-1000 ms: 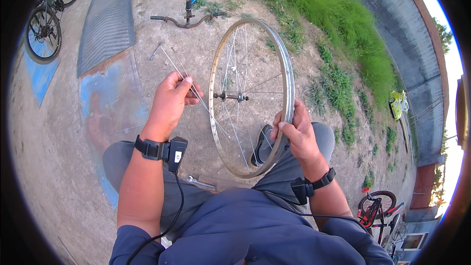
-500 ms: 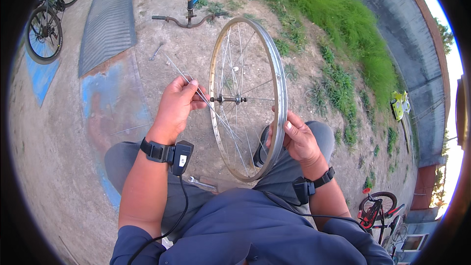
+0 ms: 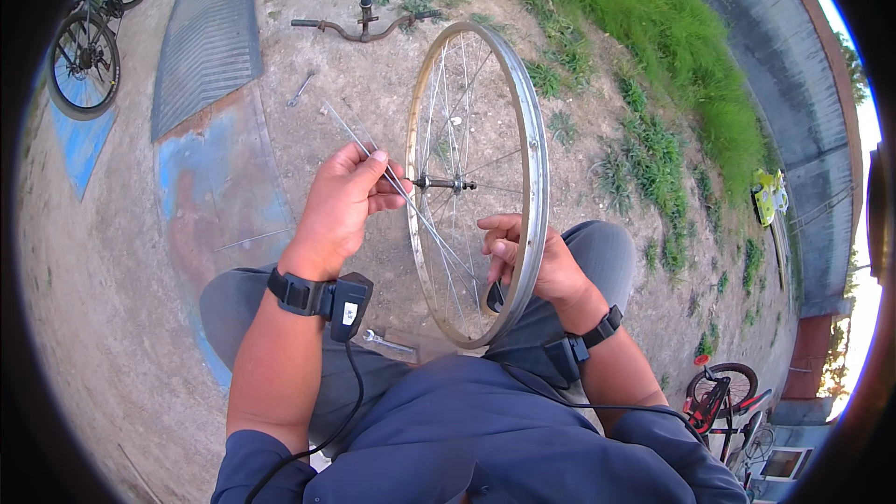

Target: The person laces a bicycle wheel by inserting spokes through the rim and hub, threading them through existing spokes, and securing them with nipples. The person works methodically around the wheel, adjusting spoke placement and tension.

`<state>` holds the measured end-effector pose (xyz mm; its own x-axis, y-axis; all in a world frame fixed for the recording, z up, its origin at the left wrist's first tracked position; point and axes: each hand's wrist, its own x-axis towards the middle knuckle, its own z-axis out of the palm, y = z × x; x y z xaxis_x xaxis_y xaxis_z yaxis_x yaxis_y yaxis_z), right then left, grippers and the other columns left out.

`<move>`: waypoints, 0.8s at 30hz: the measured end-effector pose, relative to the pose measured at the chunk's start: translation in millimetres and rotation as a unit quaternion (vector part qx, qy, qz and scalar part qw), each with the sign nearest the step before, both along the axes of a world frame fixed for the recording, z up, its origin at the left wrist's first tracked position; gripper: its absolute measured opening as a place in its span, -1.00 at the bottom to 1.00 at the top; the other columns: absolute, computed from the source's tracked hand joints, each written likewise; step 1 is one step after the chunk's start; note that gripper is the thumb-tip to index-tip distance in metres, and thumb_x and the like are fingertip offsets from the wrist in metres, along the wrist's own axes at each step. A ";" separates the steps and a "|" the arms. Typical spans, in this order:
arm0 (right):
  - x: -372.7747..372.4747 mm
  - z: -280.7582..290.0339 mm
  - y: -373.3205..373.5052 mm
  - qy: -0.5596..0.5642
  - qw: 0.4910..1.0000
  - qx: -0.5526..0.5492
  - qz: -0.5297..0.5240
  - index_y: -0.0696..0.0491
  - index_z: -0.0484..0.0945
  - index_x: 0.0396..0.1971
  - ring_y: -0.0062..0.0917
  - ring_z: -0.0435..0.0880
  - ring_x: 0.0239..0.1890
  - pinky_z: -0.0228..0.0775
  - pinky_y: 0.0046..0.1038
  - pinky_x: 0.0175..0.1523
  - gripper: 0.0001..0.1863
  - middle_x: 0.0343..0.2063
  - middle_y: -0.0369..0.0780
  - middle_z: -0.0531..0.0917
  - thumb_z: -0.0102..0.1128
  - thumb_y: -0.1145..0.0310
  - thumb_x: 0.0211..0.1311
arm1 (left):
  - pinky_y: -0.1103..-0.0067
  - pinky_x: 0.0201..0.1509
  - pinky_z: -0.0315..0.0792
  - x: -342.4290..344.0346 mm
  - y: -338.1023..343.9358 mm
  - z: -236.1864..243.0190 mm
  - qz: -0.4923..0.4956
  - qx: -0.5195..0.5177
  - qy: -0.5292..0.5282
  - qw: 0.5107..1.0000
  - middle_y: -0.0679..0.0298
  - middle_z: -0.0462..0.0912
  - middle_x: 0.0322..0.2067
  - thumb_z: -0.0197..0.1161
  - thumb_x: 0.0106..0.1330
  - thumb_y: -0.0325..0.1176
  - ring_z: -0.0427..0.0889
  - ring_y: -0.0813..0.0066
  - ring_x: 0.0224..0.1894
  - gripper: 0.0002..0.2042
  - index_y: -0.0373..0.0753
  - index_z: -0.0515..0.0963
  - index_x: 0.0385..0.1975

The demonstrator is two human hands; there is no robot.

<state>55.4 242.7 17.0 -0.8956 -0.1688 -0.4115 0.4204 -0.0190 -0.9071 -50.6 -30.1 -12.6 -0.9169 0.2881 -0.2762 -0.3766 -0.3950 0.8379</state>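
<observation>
I am pinching several thin spokes (image 3: 347, 128), too overlapped to count, in my left hand (image 3: 347, 194), beside one wheel (image 3: 535, 145) standing upright before me. My one right hand (image 3: 551, 266) is half-curling at its right side, whether gripping I cannot tell. Two wrenches (image 3: 388, 343) are lying around: one farther out, one near my lap.

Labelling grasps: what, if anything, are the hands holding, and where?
Left hand: thin metal spokes, pinched partway along. Right hand: at the wheel rim; grip cannot be told.
</observation>
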 end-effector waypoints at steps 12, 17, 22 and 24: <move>-8.5 -8.1 -10.9 -0.011 0.997 0.020 0.078 0.14 0.57 0.25 -0.68 0.69 -0.46 0.50 -0.66 -0.42 -0.54 -0.14 -0.26 0.71 0.39 0.33 0.43 | 0.54 -0.19 0.68 10.5 19.3 -3.2 -0.056 0.003 -0.026 0.998 0.24 0.71 -0.24 0.21 0.59 -0.24 0.77 0.42 -0.21 -0.81 -0.24 0.52 -0.07; -12.6 -13.7 -16.7 -0.026 0.994 0.038 0.104 0.13 0.58 0.23 -0.74 0.64 -0.50 0.45 -0.67 -0.47 -0.56 -0.19 -0.29 0.70 0.39 0.35 0.43 | 0.54 -0.20 0.68 11.7 21.2 -2.0 -0.064 0.002 -0.024 0.998 0.24 0.71 -0.23 0.21 0.59 -0.23 0.77 0.43 -0.20 -0.81 -0.23 0.51 -0.06; -11.5 -15.0 -20.5 -0.051 0.986 0.097 0.126 0.14 0.62 0.14 -0.76 0.62 -0.54 0.43 -0.68 -0.49 -0.65 -0.26 -0.30 0.71 0.37 0.33 0.46 | 0.53 -0.20 0.69 12.4 22.3 -2.5 -0.069 0.001 -0.021 0.997 0.24 0.71 -0.23 0.20 0.60 -0.25 0.77 0.43 -0.21 -0.81 -0.24 0.51 -0.06; -12.6 -16.6 -21.6 -0.056 0.986 0.091 0.128 0.14 0.63 0.12 -0.76 0.61 -0.56 0.43 -0.67 -0.50 -0.67 -0.30 -0.30 0.72 0.36 0.33 0.47 | 0.53 -0.20 0.69 11.5 21.8 -3.0 -0.059 -0.003 -0.003 0.998 0.23 0.70 -0.23 0.20 0.60 -0.26 0.78 0.42 -0.21 -0.82 -0.25 0.51 -0.06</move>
<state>42.8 221.1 0.4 -0.7805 -0.2978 -0.5497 0.4880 0.2593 -0.8334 -39.1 -8.4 -15.6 -0.8748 0.3924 -0.2841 -0.4256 -0.3422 0.8377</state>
